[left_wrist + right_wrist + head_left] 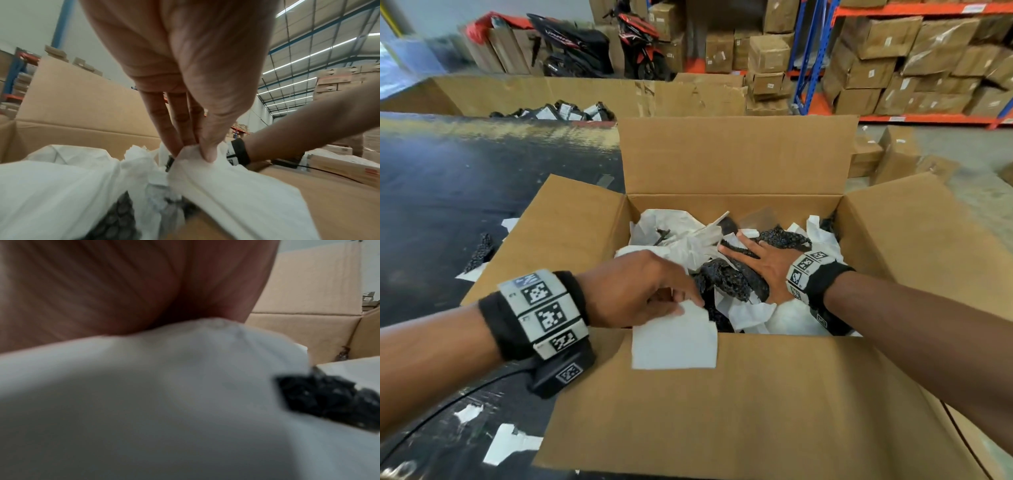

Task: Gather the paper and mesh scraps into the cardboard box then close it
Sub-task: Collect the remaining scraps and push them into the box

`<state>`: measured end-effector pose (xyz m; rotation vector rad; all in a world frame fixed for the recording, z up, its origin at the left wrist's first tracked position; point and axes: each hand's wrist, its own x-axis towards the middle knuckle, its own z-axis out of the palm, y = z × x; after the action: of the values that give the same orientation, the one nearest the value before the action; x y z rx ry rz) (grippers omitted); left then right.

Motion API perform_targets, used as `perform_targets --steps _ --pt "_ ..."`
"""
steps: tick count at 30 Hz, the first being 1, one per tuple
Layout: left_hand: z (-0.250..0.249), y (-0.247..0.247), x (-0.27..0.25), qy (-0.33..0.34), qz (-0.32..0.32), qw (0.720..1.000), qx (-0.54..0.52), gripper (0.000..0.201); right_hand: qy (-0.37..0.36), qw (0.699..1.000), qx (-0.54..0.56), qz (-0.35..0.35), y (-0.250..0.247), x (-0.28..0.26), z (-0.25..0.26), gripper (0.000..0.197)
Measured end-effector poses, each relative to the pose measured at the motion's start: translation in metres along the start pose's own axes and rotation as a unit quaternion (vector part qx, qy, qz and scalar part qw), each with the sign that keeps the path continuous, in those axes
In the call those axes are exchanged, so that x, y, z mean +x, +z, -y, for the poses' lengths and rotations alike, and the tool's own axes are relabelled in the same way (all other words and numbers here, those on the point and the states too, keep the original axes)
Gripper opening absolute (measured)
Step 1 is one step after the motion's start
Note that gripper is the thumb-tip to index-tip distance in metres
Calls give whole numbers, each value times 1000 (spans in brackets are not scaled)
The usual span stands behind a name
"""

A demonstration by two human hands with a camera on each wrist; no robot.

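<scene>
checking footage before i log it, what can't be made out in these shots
- Right wrist view: right hand fingers hidden by blurred white paper against the lens.
- Head view: cardboard box floor buried under scraps; fill depth unknown.
- Head view: left hand fingertips hidden behind its own knuckles.
- Head view: table scraps cut off by the box flap.

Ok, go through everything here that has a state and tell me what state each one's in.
Cardboard box: open, all four flaps up or spread.
Left hand: pinches a white paper sheet over the near rim.
Right hand: fingers straight, pressing the scraps down.
Scraps in box: crumpled, piled.
Scraps on table: not gathered.
</scene>
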<state>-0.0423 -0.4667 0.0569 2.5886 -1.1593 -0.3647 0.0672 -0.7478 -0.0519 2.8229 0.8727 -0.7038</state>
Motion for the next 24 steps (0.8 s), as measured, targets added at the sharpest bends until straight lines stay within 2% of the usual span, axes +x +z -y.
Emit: perform_targets --steps 5,7,8,10,12,14,17,22,24 --pt "31 -12 44 -26 -94 994 40 33 2 1000 -7 -7 -1 -1 -1 131" --pt "42 -11 59 -55 -111 991 51 58 3 1000 -1 -16 -1 -1 -2 129" --pt "46 -10 64 -75 -98 991 50 77 5 1000 1 -19 -1 -1 -2 127" --pt "50 -3 72 -128 -28 990 41 116 18 1000 -6 -21 -4 -3 -3 125" --pt "53 8 80 -164 60 983 55 136 28 999 -24 -11 -9 -6 -4 128" --pt "53 20 89 -180 131 972 79 146 27 999 -44 -6 -16 -8 -2 132" --pt "66 36 101 -212 223 945 115 149 44 996 -68 21 -20 -9 1 135" --pt "93 58 105 -259 258 917 159 159 139 985 -25 101 1 6 -18 134" --pt "99 67 107 -253 262 914 179 160 163 982 -7 95 15 17 -18 135"
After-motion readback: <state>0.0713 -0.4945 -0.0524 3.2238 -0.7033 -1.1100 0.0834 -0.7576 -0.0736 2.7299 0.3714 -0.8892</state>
